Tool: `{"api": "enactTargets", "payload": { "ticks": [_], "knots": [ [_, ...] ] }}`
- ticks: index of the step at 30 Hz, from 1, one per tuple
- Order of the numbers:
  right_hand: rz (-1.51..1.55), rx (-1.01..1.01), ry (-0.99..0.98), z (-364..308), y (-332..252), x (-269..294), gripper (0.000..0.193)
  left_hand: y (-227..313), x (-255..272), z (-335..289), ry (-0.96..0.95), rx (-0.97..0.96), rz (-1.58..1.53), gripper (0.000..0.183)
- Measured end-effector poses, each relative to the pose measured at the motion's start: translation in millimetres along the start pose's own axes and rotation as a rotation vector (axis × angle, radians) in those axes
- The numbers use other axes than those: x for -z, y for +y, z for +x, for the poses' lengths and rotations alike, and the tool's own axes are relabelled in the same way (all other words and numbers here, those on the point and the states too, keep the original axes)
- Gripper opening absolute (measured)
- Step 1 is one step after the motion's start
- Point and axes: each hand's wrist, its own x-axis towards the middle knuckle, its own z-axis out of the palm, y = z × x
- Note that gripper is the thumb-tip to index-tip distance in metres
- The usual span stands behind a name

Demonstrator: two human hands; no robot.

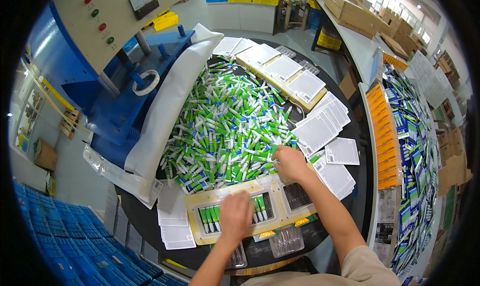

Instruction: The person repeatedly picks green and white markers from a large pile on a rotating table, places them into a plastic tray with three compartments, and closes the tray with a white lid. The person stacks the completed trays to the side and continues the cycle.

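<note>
A wooden-edged mould frame (191, 204) lies in front of me. In its left compartment stands a row of small green-and-white tubes (210, 219), with a few more tubes (259, 209) at that compartment's right end. My left hand (237, 215) is over the middle of this row, its fingers bent down and blurred, hiding the tubes below. At the near right edge of a large heap of similar tubes (225, 131), my right hand (291, 162) has its fingers closed on a small tube, mostly hidden. The frame's right compartment (296, 196) holds a clear plastic blister with no tubes visible.
White printed cards (320, 128) fan out along the right of the round black table, beside a second frame (280, 68) with cards on it. A blue press (135, 101) stands left. Blue crates (75, 236) fill the lower left. Clear blisters (287, 242) lie near me.
</note>
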Motion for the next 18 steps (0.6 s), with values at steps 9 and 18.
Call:
{"api": "enactTargets", "payload": {
  "ticks": [9, 18],
  "knots": [
    [0.202, -0.085, 0.058, 6.8, 17.7, 3.1, 0.022, -108.6, -13.7, 110.3, -0.142, 0.293, 0.083, 0.016],
    [0.463, -0.057, 0.381, -123.9, -59.0, 13.9, 0.017, -55.3, 46.2, 92.6, 0.151, 0.385, -0.481, 0.016]
  ]
}}
